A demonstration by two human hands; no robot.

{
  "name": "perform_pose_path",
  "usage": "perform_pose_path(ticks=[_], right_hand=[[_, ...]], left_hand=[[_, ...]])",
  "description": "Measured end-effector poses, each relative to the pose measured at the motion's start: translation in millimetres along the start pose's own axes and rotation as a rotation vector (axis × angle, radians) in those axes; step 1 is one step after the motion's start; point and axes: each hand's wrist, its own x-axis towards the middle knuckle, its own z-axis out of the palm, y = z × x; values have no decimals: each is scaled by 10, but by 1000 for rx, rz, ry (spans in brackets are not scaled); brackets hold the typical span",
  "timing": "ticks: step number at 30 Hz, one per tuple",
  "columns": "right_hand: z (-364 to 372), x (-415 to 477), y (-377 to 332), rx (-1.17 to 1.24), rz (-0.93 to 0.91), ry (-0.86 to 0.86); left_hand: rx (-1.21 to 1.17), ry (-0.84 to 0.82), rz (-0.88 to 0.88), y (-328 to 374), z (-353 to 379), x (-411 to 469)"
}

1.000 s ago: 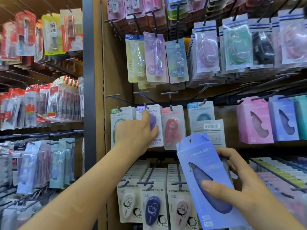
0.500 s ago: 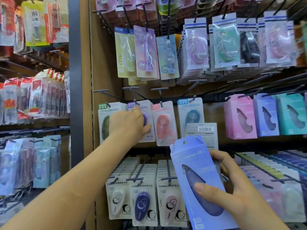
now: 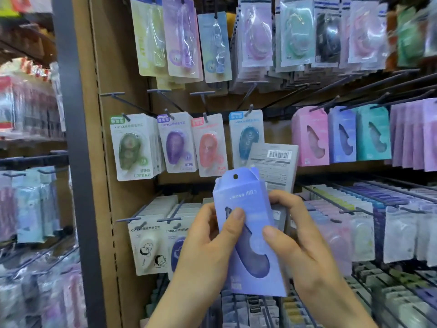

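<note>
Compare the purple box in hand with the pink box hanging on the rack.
The purple box is gripped by the left hand and right hand, tilted; the pink box hangs upright on its hook. The purple box's window shows dark purple; the pink box's shows pale pink. Both have a peaked top and a curved window.

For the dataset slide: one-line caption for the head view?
Left hand and right hand grip a blue-violet box in front of carded correction tapes hanging on store pegs.
</note>
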Motion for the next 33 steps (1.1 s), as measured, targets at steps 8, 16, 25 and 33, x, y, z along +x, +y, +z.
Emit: perform_pose_path(ticks=[8,16,25,33], right_hand=[[-54,-49,82,130,35,216],[-351,-83,-98,374,148,163],[-909,-9,-313,-170,328,-579],[-1103,210,-445,-243,237,-600]], left_hand=[[-132,93,-128,-7,-25,-99],[434,101,308,16,-275,47],[678,-137,336,279,-282,320],[898,-548,203,266,-156,355]])
